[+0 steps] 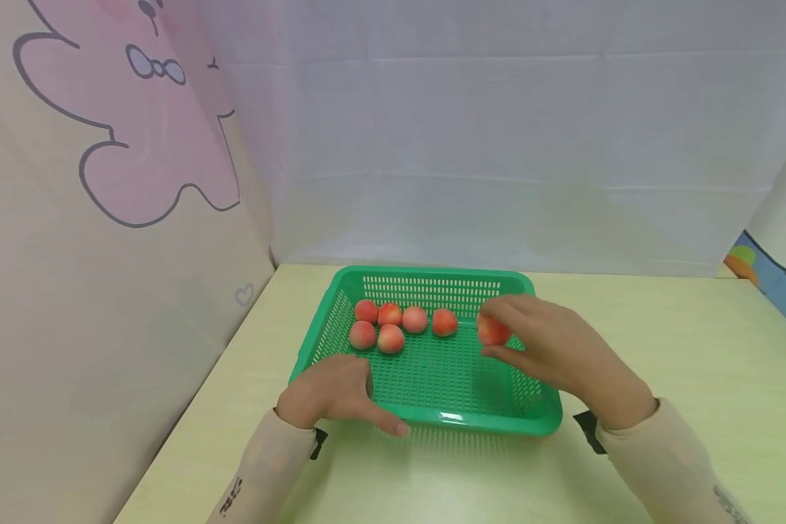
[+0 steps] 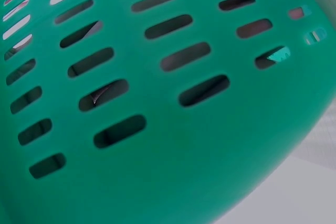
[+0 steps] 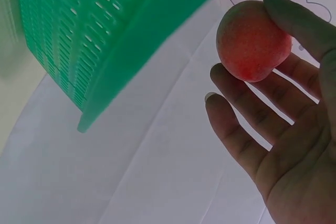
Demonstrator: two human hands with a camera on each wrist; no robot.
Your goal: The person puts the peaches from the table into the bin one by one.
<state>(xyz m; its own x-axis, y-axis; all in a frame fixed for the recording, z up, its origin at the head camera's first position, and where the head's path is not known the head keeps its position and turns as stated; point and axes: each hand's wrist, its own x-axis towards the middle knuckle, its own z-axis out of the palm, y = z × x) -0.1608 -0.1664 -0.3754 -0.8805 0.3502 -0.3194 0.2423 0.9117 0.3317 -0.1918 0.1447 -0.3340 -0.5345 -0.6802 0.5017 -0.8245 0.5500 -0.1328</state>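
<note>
Between its thumb and fingers, my right hand pinches a red peach, held above the right part of a green plastic basket. The right wrist view shows this peach whole, with the thumb at its upper right and fingertips behind and below. Several more peaches lie in the basket's far left part. At the near left corner, my left hand grips the rim, fingers curled over it and thumb along the front edge. Only the slotted basket wall fills the left wrist view, hiding that hand.
The basket stands on a pale wooden table. A white cloth hangs behind it, and a cloth with a pink cartoon animal covers the left side. Bare tabletop lies right of the basket.
</note>
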